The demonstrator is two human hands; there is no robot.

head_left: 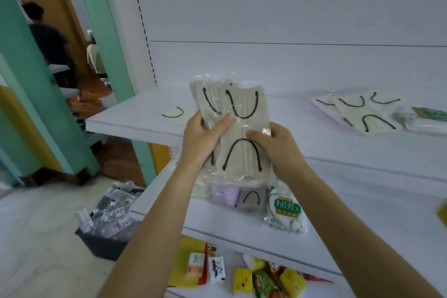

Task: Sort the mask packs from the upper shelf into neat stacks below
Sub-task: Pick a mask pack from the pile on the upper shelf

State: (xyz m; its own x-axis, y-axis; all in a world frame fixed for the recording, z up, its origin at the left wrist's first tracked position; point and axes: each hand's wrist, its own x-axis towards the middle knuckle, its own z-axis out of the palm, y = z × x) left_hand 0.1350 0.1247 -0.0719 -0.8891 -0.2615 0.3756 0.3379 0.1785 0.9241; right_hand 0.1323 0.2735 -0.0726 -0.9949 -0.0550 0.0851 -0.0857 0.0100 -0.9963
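Note:
Both hands hold clear packs of beige masks with black ear loops (244, 126) upright in front of the upper shelf (135, 113). My left hand (205, 135) grips their left side, thumb across the front pack. My right hand (275, 145) grips the right edge. One more beige mask pack (173, 113) lies at the upper shelf's left, and several beige packs (358, 113) fan out at its right beside a green-labelled pack (428, 117). On the lower shelf (362, 220) sit a purple mask pack (223, 195), a grey mask pack (251, 199) and an N95 pack (286, 210).
A dark bin of plastic items (106, 225) stands on the floor at the left. Snack packets (266, 278) fill the bottom shelf. A person (50, 38) stands in the doorway beyond the teal frame (26, 60).

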